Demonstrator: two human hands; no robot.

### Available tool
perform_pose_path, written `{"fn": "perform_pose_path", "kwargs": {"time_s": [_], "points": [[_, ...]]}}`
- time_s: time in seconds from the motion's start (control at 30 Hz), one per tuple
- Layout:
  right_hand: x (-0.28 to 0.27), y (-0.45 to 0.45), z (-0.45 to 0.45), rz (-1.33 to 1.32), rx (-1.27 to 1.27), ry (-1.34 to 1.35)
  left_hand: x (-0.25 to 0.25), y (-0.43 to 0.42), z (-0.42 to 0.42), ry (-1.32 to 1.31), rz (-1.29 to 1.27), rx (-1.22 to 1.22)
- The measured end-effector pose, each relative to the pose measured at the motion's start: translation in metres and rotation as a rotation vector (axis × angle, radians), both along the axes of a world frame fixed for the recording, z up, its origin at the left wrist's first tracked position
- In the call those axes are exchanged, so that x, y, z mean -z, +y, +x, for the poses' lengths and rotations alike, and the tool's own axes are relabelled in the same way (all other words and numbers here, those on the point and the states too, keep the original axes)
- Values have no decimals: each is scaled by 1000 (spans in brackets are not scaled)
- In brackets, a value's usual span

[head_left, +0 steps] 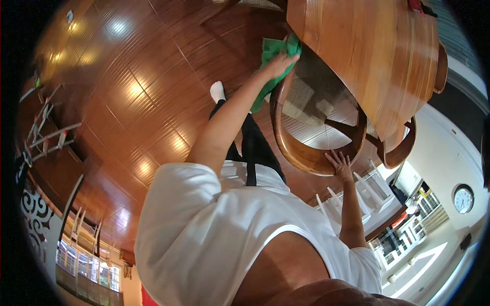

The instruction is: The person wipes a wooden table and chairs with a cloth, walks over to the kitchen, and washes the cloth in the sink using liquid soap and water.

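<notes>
Watching through the head camera, from a distance. My left hand (pixel 280 65) is clamping down on a green cloth (pixel 271 47), bunching it at the far end of one arm of a wooden chair (pixel 293 151). The cloth is spreading out past the fist and hanging in a tail back toward the body. It is appearing to touch the wood, though the fist is hiding the exact contact.

My right hand (pixel 339 163) is resting on the same chair's curved back, fingers apart and lying across the wood; whether the thumb is hooking underneath, I cannot tell.

Key relation: the rail is running as one continuous bend between the two hands, bowing toward my body, its open side facing the table (pixel 362 51). From the cloth, the long stretch of rail is leading back toward me, then curving rightward to the right hand. The left hand is sitting nearer the cloth and the table edge; the right is lying well apart, on the back.

Beyond it, a second chair (pixel 397 155) is standing beside the table.
</notes>
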State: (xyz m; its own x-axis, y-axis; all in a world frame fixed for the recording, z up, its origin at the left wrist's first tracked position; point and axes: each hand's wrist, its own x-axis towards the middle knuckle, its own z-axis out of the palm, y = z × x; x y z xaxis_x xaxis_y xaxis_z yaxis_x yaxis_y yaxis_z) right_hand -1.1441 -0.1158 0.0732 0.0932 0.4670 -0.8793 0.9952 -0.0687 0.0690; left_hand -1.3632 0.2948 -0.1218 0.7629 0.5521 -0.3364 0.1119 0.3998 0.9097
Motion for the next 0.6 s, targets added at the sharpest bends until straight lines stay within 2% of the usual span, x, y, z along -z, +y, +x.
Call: {"fn": "perform_pose_path", "kwargs": {"time_s": [0.03, 0.1, 0.2, 0.23, 0.27, 0.37, 0.4, 0.43, 0.47, 0.53, 0.6], "points": [[0, 0, -1, 17, 18, 2, 5, 12, 6, 63, -4, 55], [7, -12, 3, 34, -3, -31, -22, 35, 15, 335, -48, 200], [-3, -10, -2, 17, 16, -57, -26, 10, 6, 216, 73, 27], [-4, -12, -3, 48, 42, -68, -14, -2, 2, 158, 155, 23], [-3, -14, -2, 67, 59, -61, -20, -8, -9, 206, 188, 97], [-9, -19, -3, 100, 97, -56, -68, -39, -48, 234, 392, 203], [-9, -19, -2, 100, 93, -67, -87, -52, -58, 204, 503, 117], [-9, -22, 1, 98, 91, -75, -107, -61, -64, 336, 519, 163], [-9, -24, -1, 94, 89, -82, -103, -75, -63, 350, 575, 51], [-19, -20, -5, 123, 122, -71, -89, -78, -53, 400, 523, 92], [-21, -24, -2, 145, 92, -64, -101, -74, -44, 459, 529, 88]]}}
